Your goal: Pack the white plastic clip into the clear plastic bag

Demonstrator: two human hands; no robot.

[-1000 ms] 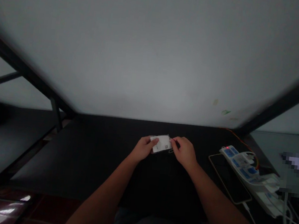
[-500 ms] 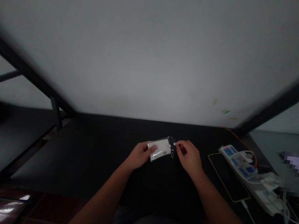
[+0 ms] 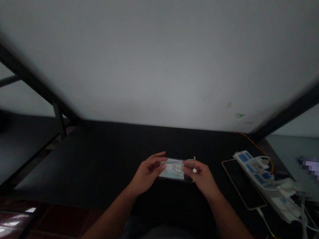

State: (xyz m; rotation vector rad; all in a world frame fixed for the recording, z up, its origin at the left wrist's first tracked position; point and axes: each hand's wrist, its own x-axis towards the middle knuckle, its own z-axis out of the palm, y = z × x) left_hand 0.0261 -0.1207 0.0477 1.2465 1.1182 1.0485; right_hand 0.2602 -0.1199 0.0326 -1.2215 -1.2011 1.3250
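A clear plastic pouch (image 3: 173, 170) with a pale, printed content is held level above the dark tabletop. A round ring-like shape shows through its front. My left hand (image 3: 148, 174) pinches the pouch's left end between thumb and fingers. At the other end, my right hand (image 3: 201, 177) grips the pouch near its flap, thumb in front. A white round button on the flap shows by the right thumb, and a small loop sticks up behind those fingers. What exactly the pouch contains, I cannot make out.
To the right, a smartphone (image 3: 244, 184) lies on the black table (image 3: 100, 158), plugged into a white cable. Beside it is a white power strip (image 3: 254, 169) with several plugs and tangled cords. Dark metal bars (image 3: 37, 77) slant up at both sides, and a pale wall (image 3: 160, 58) rises behind.
The pouch has been turned to its other face and lies straighter and slightly lower. My right hand has moved from pinching the flap's tip to holding the pouch's right end.
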